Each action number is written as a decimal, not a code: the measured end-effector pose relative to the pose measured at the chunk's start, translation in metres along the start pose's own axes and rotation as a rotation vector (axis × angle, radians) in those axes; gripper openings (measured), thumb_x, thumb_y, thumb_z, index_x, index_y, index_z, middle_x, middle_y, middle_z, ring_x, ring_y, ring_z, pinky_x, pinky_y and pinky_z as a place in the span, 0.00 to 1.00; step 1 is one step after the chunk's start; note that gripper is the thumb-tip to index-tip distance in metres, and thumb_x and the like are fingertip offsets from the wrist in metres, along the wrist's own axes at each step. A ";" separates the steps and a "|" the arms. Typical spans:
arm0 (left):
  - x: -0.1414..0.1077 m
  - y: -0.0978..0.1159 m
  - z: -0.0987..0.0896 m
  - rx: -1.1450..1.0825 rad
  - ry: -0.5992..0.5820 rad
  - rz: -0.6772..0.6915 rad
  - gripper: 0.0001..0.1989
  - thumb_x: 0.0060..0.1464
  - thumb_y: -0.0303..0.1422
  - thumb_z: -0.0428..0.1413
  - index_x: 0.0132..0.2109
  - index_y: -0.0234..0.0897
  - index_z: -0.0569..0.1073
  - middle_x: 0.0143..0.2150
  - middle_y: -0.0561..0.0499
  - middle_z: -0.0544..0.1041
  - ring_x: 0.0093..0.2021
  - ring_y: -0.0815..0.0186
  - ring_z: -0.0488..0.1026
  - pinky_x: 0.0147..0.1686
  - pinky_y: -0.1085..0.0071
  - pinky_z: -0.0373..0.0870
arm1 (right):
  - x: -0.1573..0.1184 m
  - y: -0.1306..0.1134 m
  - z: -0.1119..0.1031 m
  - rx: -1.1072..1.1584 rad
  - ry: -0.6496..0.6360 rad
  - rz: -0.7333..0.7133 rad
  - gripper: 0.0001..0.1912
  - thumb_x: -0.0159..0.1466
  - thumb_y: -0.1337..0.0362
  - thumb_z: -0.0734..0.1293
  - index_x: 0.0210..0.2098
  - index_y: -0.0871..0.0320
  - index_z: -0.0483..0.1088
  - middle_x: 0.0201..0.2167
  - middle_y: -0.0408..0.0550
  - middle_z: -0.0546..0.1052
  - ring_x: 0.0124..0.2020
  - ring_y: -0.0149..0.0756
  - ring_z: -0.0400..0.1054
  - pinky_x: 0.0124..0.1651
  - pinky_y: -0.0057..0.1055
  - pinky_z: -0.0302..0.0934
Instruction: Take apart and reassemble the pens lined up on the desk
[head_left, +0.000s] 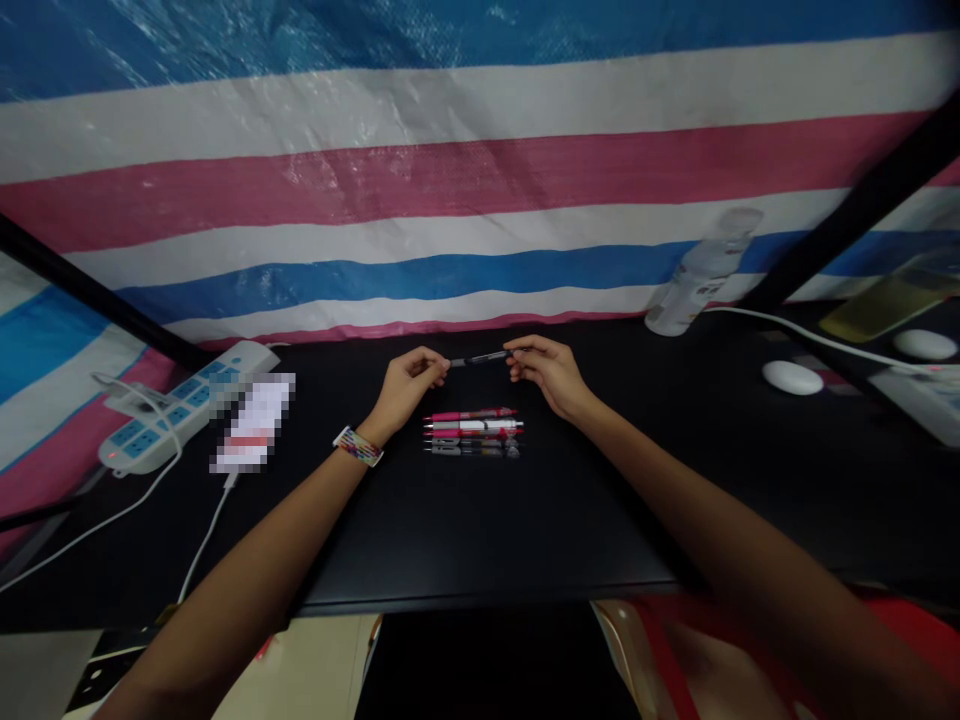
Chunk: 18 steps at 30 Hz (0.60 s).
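A dark pen point(480, 358) lies level between my two hands, just above the black desk or touching it; I cannot tell which. My left hand point(412, 383) pinches its left end, and a woven multicoloured band circles that wrist. The fingers of my right hand point(551, 375) close on its right end. Nearer to me, several pens lie side by side in a row: a red pen point(469, 414) at the back, a white-bodied pen point(484, 426), another red one, and dark or see-through pens point(472, 449) at the front.
On the left are a white power strip point(142, 440) with blue sockets, and a blurred-out phone point(255, 425) on a white cable. A white bottle point(697, 275), a white mouse point(792, 377) and a yellowish container point(885, 295) stand right. Striped sheeting point(465, 180) hangs behind the desk point(495, 530).
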<state>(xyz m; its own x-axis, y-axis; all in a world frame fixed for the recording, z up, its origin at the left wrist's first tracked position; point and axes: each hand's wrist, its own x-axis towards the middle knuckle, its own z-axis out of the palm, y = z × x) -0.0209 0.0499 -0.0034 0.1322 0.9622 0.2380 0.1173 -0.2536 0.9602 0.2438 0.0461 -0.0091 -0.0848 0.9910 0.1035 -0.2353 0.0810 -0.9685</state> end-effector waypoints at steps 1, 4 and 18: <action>0.000 0.000 0.000 0.002 -0.002 -0.001 0.13 0.56 0.42 0.68 0.36 0.36 0.80 0.30 0.50 0.78 0.30 0.67 0.75 0.31 0.71 0.69 | 0.000 0.000 0.000 -0.005 -0.001 -0.002 0.10 0.60 0.60 0.77 0.41 0.54 0.84 0.33 0.47 0.80 0.32 0.36 0.72 0.42 0.42 0.71; 0.000 -0.001 0.000 0.003 -0.003 -0.003 0.12 0.56 0.41 0.68 0.36 0.36 0.80 0.30 0.51 0.78 0.30 0.67 0.75 0.31 0.72 0.69 | 0.000 0.000 -0.001 -0.015 -0.003 -0.005 0.09 0.61 0.61 0.77 0.41 0.54 0.84 0.33 0.47 0.80 0.33 0.36 0.72 0.43 0.42 0.71; 0.000 -0.001 0.001 -0.015 -0.001 0.040 0.12 0.52 0.37 0.71 0.39 0.36 0.80 0.32 0.52 0.79 0.30 0.69 0.76 0.33 0.72 0.70 | -0.001 -0.003 0.001 -0.013 -0.001 0.008 0.11 0.59 0.60 0.77 0.41 0.55 0.85 0.33 0.48 0.81 0.31 0.37 0.73 0.41 0.41 0.71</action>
<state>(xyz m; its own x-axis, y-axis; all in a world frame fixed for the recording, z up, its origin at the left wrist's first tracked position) -0.0202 0.0501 -0.0041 0.1375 0.9513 0.2757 0.0971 -0.2900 0.9521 0.2438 0.0444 -0.0063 -0.0874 0.9915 0.0961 -0.2225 0.0746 -0.9721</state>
